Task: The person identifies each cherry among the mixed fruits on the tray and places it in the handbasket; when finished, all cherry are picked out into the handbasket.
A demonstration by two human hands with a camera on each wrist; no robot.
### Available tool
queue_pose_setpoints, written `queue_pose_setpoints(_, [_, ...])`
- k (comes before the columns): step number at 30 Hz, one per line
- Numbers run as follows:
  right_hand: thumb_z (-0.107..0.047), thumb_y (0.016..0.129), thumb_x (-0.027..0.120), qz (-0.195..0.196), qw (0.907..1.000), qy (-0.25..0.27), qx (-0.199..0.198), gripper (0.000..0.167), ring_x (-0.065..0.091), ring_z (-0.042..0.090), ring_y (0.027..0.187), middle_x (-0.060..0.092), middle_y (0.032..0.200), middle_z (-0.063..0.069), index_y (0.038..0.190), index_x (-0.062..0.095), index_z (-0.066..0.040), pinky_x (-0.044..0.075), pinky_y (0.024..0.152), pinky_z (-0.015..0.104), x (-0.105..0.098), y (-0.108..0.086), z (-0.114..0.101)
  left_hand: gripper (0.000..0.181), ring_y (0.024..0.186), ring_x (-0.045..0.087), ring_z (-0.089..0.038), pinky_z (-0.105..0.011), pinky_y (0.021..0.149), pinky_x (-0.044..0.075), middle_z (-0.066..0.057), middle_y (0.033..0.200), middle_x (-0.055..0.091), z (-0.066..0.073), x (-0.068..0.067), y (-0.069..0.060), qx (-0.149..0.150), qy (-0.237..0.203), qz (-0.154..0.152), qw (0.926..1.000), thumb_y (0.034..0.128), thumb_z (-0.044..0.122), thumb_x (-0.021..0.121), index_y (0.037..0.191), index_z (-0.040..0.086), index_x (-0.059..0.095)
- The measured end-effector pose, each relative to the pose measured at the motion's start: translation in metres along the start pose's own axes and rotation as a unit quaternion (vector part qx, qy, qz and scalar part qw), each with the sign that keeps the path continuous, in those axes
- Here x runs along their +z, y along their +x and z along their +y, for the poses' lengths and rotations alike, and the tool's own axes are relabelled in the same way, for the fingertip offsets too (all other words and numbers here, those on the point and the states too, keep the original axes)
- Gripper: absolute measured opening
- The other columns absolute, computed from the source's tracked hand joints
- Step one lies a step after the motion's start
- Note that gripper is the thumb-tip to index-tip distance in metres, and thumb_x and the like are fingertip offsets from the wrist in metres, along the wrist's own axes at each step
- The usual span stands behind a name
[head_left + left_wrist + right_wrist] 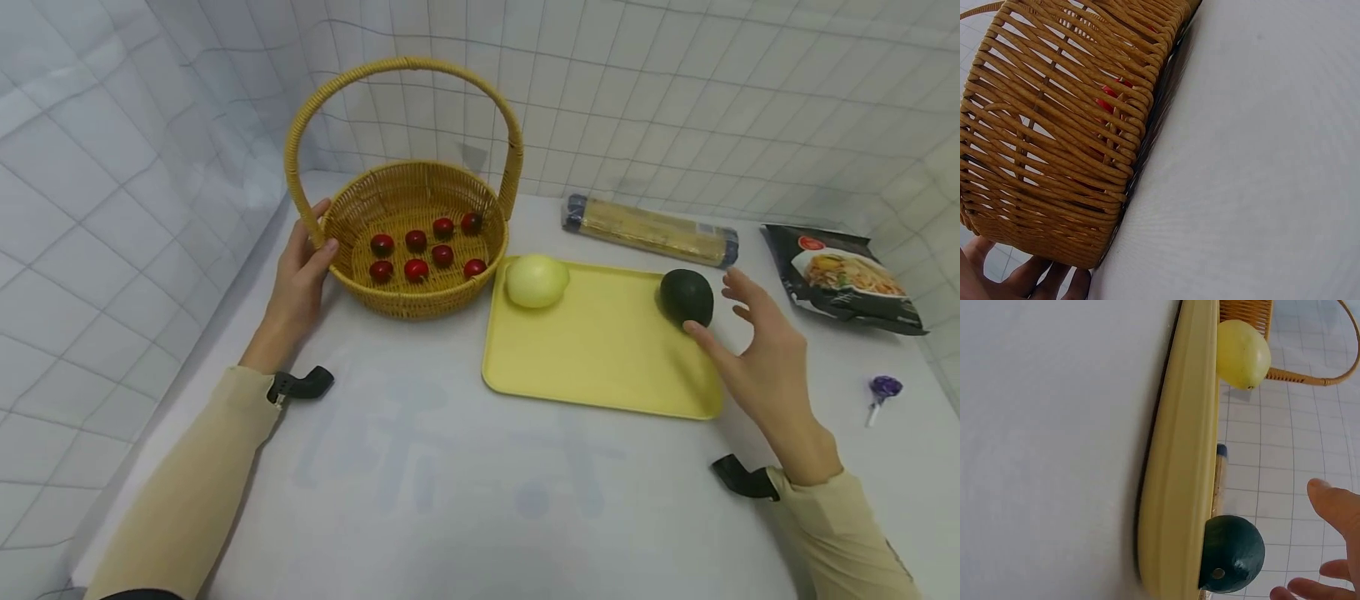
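Note:
At the left side of a wicker basket my left hand grips the rim, thumb on top near the handle's base; its fingers also show against the weave in the left wrist view. Several red cherries lie inside the basket. On the right, my right hand is spread beside a dark green avocado-like fruit, thumb close to its lower edge. In the right wrist view a gap shows between hand and fruit. That fruit sits at the right end of a yellow tray. A pale yellow-green round fruit rests at the tray's left end.
Behind the tray lies a long clear-wrapped pack with dark ends. To its right are a black noodle packet and a purple lollipop. White tile-patterned sheeting closes off the back and sides of the white table.

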State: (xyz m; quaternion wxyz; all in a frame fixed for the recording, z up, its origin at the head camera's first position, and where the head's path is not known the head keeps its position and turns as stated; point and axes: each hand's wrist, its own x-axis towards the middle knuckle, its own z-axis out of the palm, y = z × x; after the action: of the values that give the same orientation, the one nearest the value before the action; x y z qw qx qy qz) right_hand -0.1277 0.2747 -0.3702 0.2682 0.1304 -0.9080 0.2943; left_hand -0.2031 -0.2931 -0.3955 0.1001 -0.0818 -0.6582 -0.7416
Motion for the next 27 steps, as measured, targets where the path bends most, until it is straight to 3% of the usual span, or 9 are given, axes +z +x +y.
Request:
queue_pose_setpoints(3, [-0.027,0.089,0.088,-0.029,0.9994,-0.005,0.021,0.093,0.052,0.047,0.138,0.05,0.157,0.022,0.165,0.036,-0.015,0.043,0.112,0.056,-0.001,0.002,0.003,0.059,0.14,0.043,-0.03,-0.028,0.112,0.038,-0.018,0.162,0.039,0.0,-0.001,0.0,0.01,-0.024,0.001,0.9997,0.107,0.014,0.058,0.163,0.018,0.04])
queue_pose_setpoints(5, [-0.037,0.092,0.084,-0.048,0.9984,-0.01,0.027,0.095,0.042,0.049,0.146,0.04,0.165,0.023,0.167,0.03,-0.015,0.035,0.114,0.067,-0.002,0.002,0.005,0.059,0.139,0.043,-0.029,-0.028,0.111,0.039,-0.017,0.161,0.04,0.0,-0.002,-0.001,0.016,-0.03,0.002,0.9994,0.1067,0.013,0.058,0.163,0.017,0.04])
queue_pose_setpoints(8, [-0.044,0.096,0.077,-0.081,0.9958,-0.024,0.035,0.096,0.026,0.048,0.156,0.025,0.172,0.021,0.169,0.022,-0.014,0.024,0.119,0.07,-0.004,0.002,0.007,0.059,0.141,0.042,-0.028,-0.028,0.112,0.038,-0.016,0.162,0.039,-0.001,-0.003,-0.003,0.018,-0.03,0.0,0.9994,0.1069,0.013,0.058,0.163,0.017,0.04])
queue_pose_setpoints(14, [-0.048,0.102,0.067,-0.128,0.9893,-0.047,0.052,0.096,0.01,0.046,0.161,0.005,0.177,0.018,0.171,0.009,-0.017,0.016,0.12,0.073,-0.005,0.0,0.011,0.059,0.14,0.044,-0.027,-0.025,0.109,0.041,-0.016,0.161,0.041,0.001,-0.006,-0.006,0.017,-0.011,0.007,0.9998,0.1067,0.015,0.059,0.163,0.017,0.04])
queue_pose_setpoints(17, [-0.053,0.102,0.065,-0.142,0.9865,-0.074,0.037,0.096,0.003,0.044,0.162,0.001,0.177,0.019,0.171,0.007,-0.017,0.008,0.122,0.073,-0.006,0.0,0.013,0.062,0.148,0.041,-0.026,-0.03,0.118,0.037,-0.015,0.164,0.039,0.004,-0.007,-0.008,0.018,0.047,0.024,0.9984,0.1064,0.019,0.059,0.164,0.021,0.037])
queue_pose_setpoints(19, [-0.057,0.102,0.062,-0.151,0.9834,-0.098,0.023,0.096,0.0,0.044,0.162,0.0,0.177,0.019,0.171,0.008,-0.018,0.003,0.121,0.075,-0.007,0.001,0.014,0.065,0.154,0.036,-0.024,-0.034,0.122,0.033,-0.012,0.167,0.036,0.007,-0.008,-0.01,0.038,0.084,0.04,0.9949,0.1056,0.02,0.059,0.165,0.022,0.033])
queue_pose_setpoints(21, [-0.061,0.102,0.059,-0.161,0.9793,-0.123,0.015,0.096,-0.001,0.044,0.163,-0.003,0.177,0.017,0.172,0.008,-0.019,0.0,0.12,0.077,-0.009,0.002,0.014,0.068,0.158,0.031,-0.021,-0.04,0.126,0.028,-0.007,0.17,0.033,0.012,-0.006,-0.012,0.072,0.137,0.06,0.9861,0.105,0.023,0.06,0.166,0.021,0.029])
queue_pose_setpoints(24, [-0.065,0.103,0.055,-0.164,0.9763,-0.141,0.004,0.093,-0.002,0.044,0.163,-0.004,0.178,0.014,0.172,0.009,-0.021,-0.002,0.119,0.077,-0.01,0.003,0.013,0.073,0.158,0.029,-0.017,-0.038,0.128,0.024,-0.004,0.17,0.033,0.027,0.005,-0.02,0.135,0.182,0.102,0.9687,0.1028,0.029,0.06,0.166,0.012,0.028])
queue_pose_setpoints(27, [-0.066,0.103,0.053,-0.162,0.9762,-0.144,0.002,0.092,-0.004,0.042,0.163,-0.006,0.178,0.012,0.172,0.009,-0.024,-0.003,0.119,0.078,-0.009,0.003,0.012,0.079,0.155,0.034,-0.018,-0.037,0.127,0.024,-0.006,0.167,0.04,0.048,0.024,-0.03,0.21,0.225,0.171,0.936,0.0986,0.041,0.063,0.161,0.001,0.036])
